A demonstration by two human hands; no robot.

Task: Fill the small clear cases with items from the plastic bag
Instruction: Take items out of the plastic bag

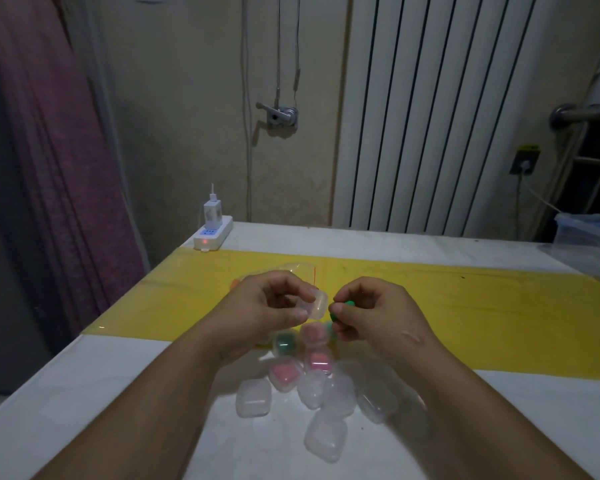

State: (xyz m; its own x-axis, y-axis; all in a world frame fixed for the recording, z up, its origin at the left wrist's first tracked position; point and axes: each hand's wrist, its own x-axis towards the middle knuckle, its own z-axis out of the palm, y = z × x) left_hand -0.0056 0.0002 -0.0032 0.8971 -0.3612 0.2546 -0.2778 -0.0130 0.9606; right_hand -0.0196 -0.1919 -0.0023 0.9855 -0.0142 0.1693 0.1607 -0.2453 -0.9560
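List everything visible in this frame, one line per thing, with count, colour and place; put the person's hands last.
filled cases: about four, clear with pink or green contents, near table edge between the forearms
empty cases: about six, clear, clustered nearest the camera
plastic bag: one, clear, on the yellow strip behind the hands
table: one, white with a yellow strip
power strip: one, white, far left table corner, charger plugged in
radiator: one, white, back wall
curtain: one, purple, left
left hand: holds an open clear case
right hand: fingers pinch a green item
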